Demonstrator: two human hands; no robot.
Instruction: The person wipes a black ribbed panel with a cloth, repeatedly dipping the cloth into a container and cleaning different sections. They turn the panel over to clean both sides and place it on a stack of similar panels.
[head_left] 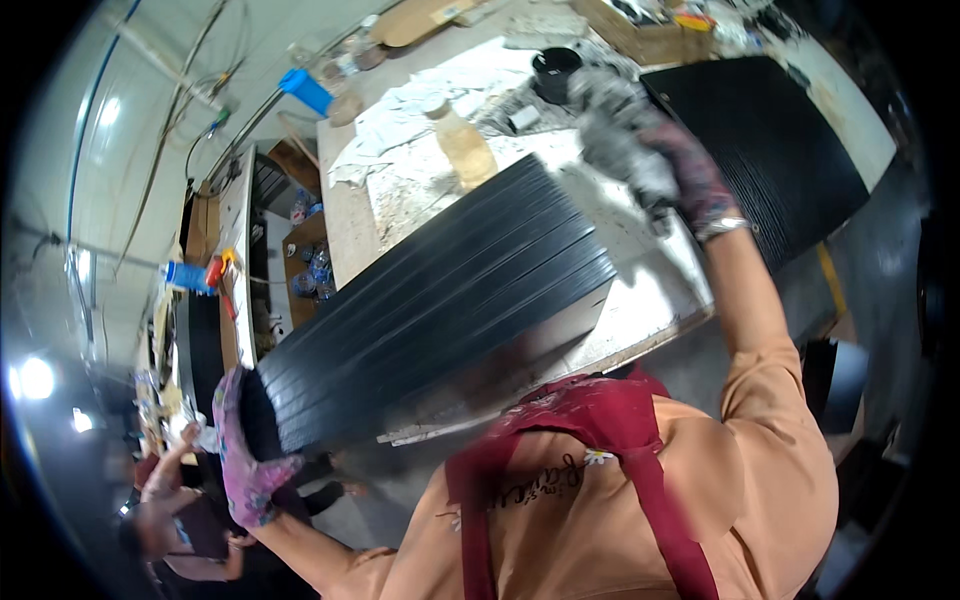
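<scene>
A long black grooved panel (440, 310) slants across the worktable, its near left end sticking out past the table edge. My left hand (243, 455), in a stained pink-purple glove, grips that end, with the thumb on the near side. At the far right, my right hand (690, 175), in a dark stained glove, holds a crumpled grey rag (622, 135). The rag is slightly blurred and hides some of the fingers. Beside the rag stands a black cup (556, 72). A clear bottle of yellowish liquid (463, 148) is just beyond the panel.
Another black panel (765, 150) lies on the right of the table. White cloths (410, 125) and a blue container (306, 91) sit toward the back. A cardboard box (650, 38) holds odds and ends. Another person (190, 520) works at lower left.
</scene>
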